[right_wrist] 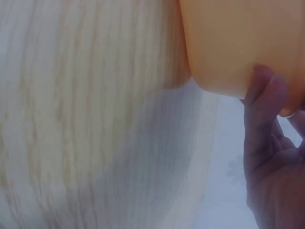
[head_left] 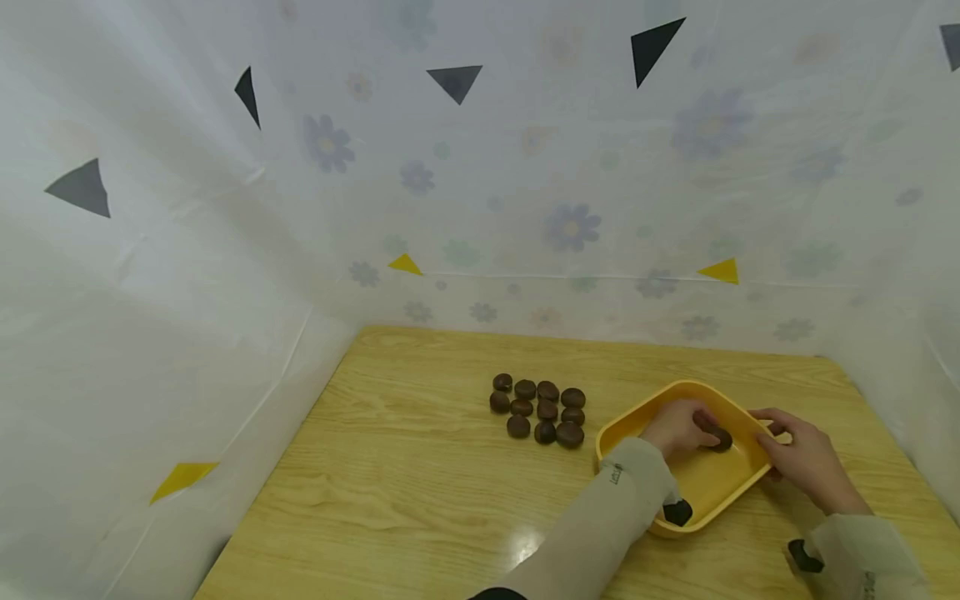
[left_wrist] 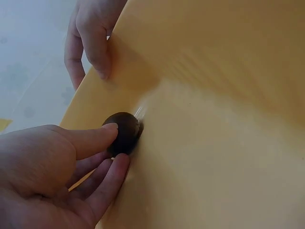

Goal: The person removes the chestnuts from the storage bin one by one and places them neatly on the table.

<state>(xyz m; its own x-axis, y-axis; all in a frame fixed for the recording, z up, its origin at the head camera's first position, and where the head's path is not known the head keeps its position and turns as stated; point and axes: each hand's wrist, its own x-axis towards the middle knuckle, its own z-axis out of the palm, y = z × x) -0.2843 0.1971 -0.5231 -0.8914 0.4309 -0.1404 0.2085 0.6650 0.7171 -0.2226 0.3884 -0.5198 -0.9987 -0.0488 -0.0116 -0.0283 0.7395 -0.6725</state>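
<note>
A yellow plastic box [head_left: 708, 492] with rounded corners sits on the right side of the table. Inside it, my left hand [head_left: 678, 425] pinches a dark brown chestnut [left_wrist: 123, 136] between thumb and fingers, low by the wall in the left wrist view. My right hand [head_left: 808, 462] grips the box's right rim, thumb on the inside and fingers outside. The right wrist view shows those fingers [right_wrist: 264, 114] against the box's outer wall. Left of the box, several chestnuts [head_left: 547, 409] lie on the table in uneven rows, close together.
The wood-grain table [head_left: 390, 467] extends left and in front of the box. White flower-printed sheeting [head_left: 510, 225] rises behind the table and along both sides, with black, grey and yellow triangles on it.
</note>
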